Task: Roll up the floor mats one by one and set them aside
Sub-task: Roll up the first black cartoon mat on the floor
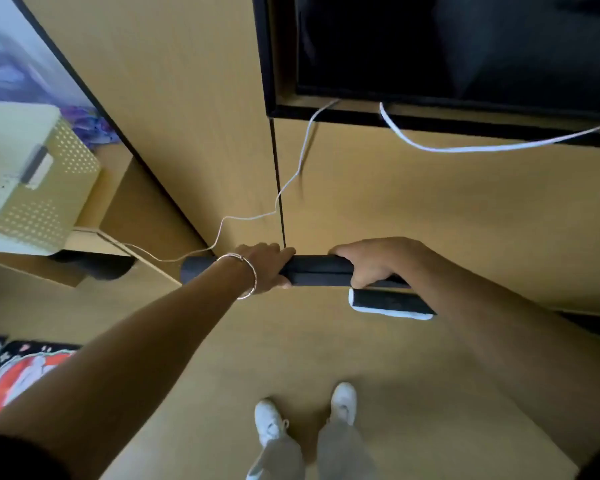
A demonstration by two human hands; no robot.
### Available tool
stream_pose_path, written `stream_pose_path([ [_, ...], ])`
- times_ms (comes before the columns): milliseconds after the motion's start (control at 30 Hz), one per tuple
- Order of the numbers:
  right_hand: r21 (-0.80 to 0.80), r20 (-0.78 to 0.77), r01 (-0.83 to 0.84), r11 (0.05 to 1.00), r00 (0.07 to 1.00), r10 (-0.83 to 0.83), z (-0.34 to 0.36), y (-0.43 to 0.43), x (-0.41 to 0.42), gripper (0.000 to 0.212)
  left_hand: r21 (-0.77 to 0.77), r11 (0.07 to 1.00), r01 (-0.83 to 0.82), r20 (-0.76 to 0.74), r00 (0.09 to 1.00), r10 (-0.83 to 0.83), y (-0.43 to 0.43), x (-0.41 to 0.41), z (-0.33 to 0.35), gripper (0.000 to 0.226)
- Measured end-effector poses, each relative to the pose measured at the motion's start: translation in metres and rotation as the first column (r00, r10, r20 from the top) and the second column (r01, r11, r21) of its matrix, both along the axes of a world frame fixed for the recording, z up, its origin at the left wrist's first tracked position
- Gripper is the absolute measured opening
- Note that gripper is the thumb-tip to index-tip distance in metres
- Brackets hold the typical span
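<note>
Rolled mat (pixel 316 270), black, held level over the wooden floor (pixel 291 358), close before the cabinet front (pixel 430 202), with left hand (pixel 260 268) and right hand (pixel 364 266) both wrapped round its middle part, fingers curled firmly over it. Seems light and soft yet ready to spring open, so best gripped thus, across the seam, with pressure kept on the loose edge. Little room ahead: second roll (pixel 392 301) just below the right hand, white cable (pixel 291 178) hanging near the left end, cream box (pixel 32 174) further left; more open floor behind, toward the feet (pixel 343 398), with a coloured mat (pixel 25 372) lying flat at far left.
</note>
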State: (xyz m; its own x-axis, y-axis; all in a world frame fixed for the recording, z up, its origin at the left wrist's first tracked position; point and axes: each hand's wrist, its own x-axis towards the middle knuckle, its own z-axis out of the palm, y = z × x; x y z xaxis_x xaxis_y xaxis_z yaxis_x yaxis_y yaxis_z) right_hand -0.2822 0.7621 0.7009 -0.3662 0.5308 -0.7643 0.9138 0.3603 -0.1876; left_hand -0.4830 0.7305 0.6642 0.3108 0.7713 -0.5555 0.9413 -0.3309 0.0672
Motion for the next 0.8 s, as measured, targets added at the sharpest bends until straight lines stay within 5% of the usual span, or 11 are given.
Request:
stream_pose_path([
  [267,-0.173,-0.025,-0.082,0.982,0.997,0.079,-0.157,0.009,0.021,0.055,-0.184,0.973,-0.139,-0.125,0.985,0.118,-0.008,0.042,-0.145,0.049],
  [433,-0.081,-0.035,-0.146,0.986,0.989,0.144,-0.271,0.014,0.019,0.037,-0.243,0.947,-0.211,-0.175,0.97,0.171,-0.003,0.049,-0.239,0.07],
  [800,0.299,0.017,-0.214,0.93,0.976,0.219,-0.539,0.03,0.008,0.044,-0.09,0.984,-0.155,-0.236,0.963,0.13,0.032,0.039,-0.491,0.057],
])
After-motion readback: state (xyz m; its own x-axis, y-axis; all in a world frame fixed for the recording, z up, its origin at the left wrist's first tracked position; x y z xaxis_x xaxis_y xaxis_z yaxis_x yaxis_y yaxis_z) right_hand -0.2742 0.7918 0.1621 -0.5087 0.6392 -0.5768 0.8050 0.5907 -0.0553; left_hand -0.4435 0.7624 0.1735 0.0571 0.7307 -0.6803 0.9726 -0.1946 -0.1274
